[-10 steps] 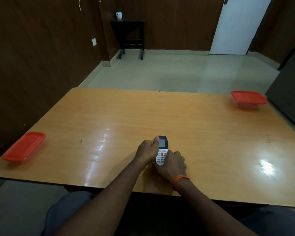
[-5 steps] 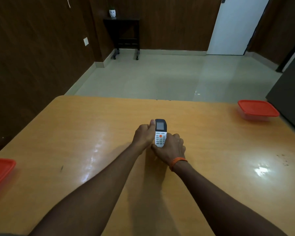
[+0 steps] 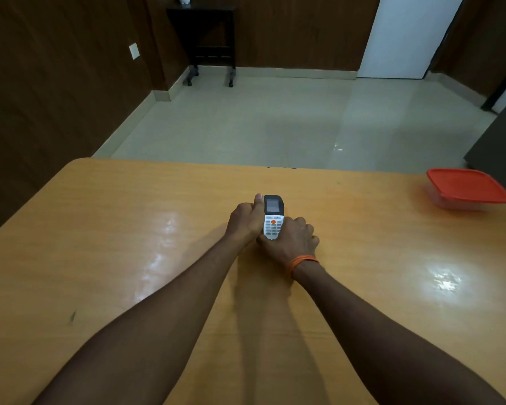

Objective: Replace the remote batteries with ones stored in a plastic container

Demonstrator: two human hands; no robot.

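Fingers (image 3: 303,225) of left hand (image 3: 244,220) and right hand (image 3: 292,242) still clasped round remote (image 3: 273,222), as before.

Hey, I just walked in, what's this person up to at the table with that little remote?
A person at a wooden table grips a small white remote in both hands. The left hand is round its upper part, thumb along the side. The right hand is round its lower end. The buttons face up, so its back is hidden. A plastic container, its red lid on, sits untouched at the table's far right.
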